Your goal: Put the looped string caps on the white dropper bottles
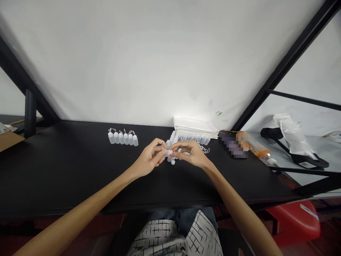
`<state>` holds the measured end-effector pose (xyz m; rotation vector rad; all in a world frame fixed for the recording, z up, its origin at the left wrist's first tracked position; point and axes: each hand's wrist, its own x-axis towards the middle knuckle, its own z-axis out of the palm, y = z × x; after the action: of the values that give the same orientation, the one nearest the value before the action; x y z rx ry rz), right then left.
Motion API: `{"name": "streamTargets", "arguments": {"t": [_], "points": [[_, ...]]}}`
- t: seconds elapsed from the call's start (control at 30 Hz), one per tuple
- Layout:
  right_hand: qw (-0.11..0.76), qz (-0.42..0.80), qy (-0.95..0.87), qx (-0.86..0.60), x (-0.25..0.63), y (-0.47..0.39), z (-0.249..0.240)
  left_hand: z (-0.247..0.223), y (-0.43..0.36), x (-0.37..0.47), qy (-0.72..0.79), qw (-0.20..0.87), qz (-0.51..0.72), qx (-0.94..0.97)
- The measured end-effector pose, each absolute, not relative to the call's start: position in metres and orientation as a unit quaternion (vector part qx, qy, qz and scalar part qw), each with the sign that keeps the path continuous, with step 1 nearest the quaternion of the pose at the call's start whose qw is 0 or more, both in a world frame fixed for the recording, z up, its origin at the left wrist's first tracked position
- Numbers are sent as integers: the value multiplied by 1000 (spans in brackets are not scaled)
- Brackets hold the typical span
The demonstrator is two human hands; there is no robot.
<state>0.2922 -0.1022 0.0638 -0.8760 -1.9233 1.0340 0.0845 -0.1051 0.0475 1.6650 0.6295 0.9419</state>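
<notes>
2 hands, left (149,158) and right (192,153), nearly closed, pinch 1 small bottle (167,153) roughly crosswise between them, behind the bench's (170,199) front edge.

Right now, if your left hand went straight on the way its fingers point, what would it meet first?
The left hand pinches a small translucent piece; just beyond that, it would probably meet the right hand first, whose fingers are close on the other side. Exact depth is unclear.
</notes>
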Motion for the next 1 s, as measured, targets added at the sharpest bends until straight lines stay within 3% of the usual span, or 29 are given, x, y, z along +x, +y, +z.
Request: {"name": "streamTargets", "arguments": {"t": [0.6, 1.0], "points": [[358, 443, -756, -324, 287, -105, 60, 43, -107, 83, 329, 386, 348, 788], [366, 369, -789, -327, 284, -111, 53, 48, -112, 84, 307, 376, 300, 821]]}}
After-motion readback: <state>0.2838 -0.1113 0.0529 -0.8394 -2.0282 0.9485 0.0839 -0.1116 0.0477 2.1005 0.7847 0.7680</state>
